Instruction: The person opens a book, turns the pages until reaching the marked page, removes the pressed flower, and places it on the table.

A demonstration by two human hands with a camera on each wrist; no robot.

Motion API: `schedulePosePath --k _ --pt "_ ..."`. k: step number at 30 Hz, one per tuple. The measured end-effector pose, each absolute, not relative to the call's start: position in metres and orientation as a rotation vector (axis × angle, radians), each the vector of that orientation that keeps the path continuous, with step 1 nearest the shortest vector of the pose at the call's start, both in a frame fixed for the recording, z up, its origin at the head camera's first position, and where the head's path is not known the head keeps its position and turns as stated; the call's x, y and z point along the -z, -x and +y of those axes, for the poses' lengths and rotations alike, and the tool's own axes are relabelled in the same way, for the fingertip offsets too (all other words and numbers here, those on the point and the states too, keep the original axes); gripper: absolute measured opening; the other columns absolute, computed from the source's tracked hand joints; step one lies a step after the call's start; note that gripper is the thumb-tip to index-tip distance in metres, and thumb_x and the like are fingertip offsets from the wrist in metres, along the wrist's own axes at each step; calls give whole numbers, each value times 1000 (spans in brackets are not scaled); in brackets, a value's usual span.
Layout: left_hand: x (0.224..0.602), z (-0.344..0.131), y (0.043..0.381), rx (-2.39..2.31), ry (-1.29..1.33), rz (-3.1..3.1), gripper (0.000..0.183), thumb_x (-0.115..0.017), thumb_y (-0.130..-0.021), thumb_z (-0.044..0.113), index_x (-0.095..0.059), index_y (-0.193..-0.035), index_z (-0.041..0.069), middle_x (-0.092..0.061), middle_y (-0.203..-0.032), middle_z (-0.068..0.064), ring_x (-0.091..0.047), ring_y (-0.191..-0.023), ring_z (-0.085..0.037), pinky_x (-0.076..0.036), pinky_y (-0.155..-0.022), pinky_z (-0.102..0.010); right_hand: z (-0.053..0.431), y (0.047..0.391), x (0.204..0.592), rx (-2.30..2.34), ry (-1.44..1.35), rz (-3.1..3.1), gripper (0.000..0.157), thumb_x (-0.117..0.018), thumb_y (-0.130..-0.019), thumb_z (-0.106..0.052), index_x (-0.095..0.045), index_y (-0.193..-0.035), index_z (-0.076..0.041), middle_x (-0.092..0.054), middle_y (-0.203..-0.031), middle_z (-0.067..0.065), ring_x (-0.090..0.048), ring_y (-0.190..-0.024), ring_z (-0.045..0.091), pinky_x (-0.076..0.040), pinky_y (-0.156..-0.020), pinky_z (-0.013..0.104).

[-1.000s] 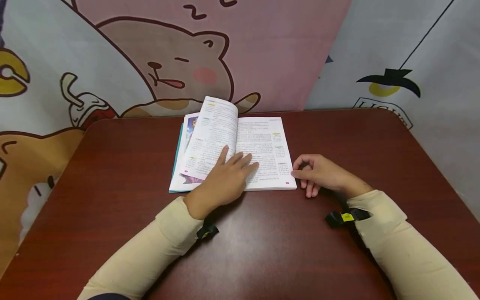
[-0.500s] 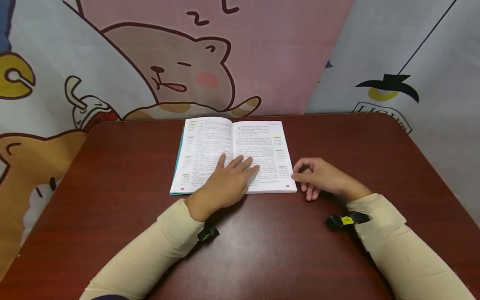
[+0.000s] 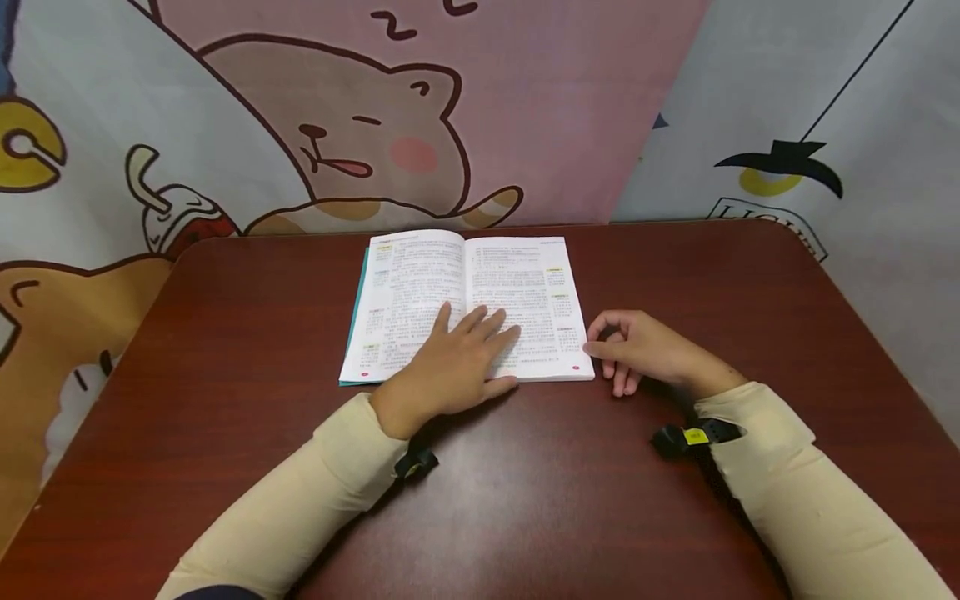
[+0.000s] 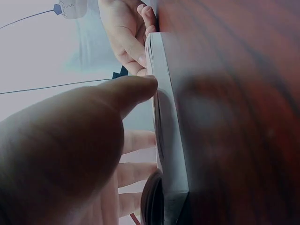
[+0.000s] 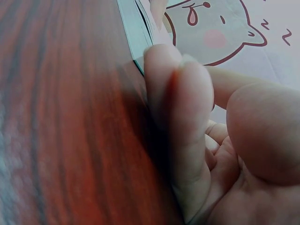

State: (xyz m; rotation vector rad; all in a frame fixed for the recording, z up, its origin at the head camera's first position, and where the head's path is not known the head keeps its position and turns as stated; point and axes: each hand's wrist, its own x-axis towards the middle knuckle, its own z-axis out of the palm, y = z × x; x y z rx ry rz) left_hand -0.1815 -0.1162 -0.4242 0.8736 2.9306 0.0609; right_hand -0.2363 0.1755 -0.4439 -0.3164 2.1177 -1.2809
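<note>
An open book [image 3: 517, 283] with printed pages lies on the table, a teal cover edge showing at its left. Across the lower middle of both pages rests my left hand [image 3: 450, 367], fingers spread, its thumb by the bottom edge. At the book's lower right edge, my right hand [image 3: 637, 346] pinches the page edges between thumb and bent index finger, the other fingers curled below. The left wrist view shows the page block [image 4: 171, 126] side-on, with the left thumb [image 4: 136, 91] at it and the right hand [image 4: 126, 33] beyond. In the right wrist view, fingers [image 5: 192, 108] partly hide the book's corner [image 5: 136, 37].
The reddish-brown table [image 3: 525, 492] has rounded far corners. Right behind it hangs a backdrop [image 3: 570, 108] with cartoon animals. Both forearms wear cream sleeves [image 3: 300, 492], and a black wrist device [image 3: 693, 436] with a yellow label sits under the right wrist.
A raised leaf on the left has come down flat, covering the coloured picture page beneath it. My left thumb has spread out along the book's bottom edge. The right hand stays in place.
</note>
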Motion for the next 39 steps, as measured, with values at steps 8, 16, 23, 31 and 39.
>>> schedulePosePath --k 8,16,23,31,39 --pt "422 -116 182 -65 -868 2913 67 -47 -100 58 -37 -156 23 -33 -163 -5 -30 -151 -28 -17 -119 -65 176 238 442 1284 319 2101 33 -65 -98 -22 -49 -114 2 -61 -68 11 -66 -47 22 -56 -46 39" --pt "422 -117 181 -80 -875 2926 62 -46 -102 54 -40 -154 22 -36 -162 -6 -32 -150 -29 -18 -118 -66 176 239 445 1290 307 2098 30 -64 -99 -22 -50 -115 -1 -61 -68 11 -66 -47 22 -56 -46 39" --pt "424 -116 181 -61 -884 2931 61 -43 -103 53 -39 -155 22 -36 -162 -6 -32 -150 -29 -19 -118 -65 175 238 446 1281 292 2119 30 -63 -99 -24 -51 -114 -2 -61 -67 10 -66 -47 23 -56 -47 40" --pt "424 -116 182 -86 -870 2909 60 -42 -104 52 -39 -155 22 -34 -163 -6 -30 -151 -29 -17 -119 -65 175 238 447 1279 276 2109 31 -63 -99 -25 -50 -114 -1 -61 -67 11 -66 -47 24 -57 -48 41" --pt "423 -117 182 -96 -883 2918 58 -42 -104 50 -40 -154 21 -35 -162 -7 -31 -151 -30 -18 -119 -65 175 239 446 1283 277 2116 31 -62 -100 -26 -51 -115 -1 -61 -67 11 -66 -47 24 -57 -48 41"
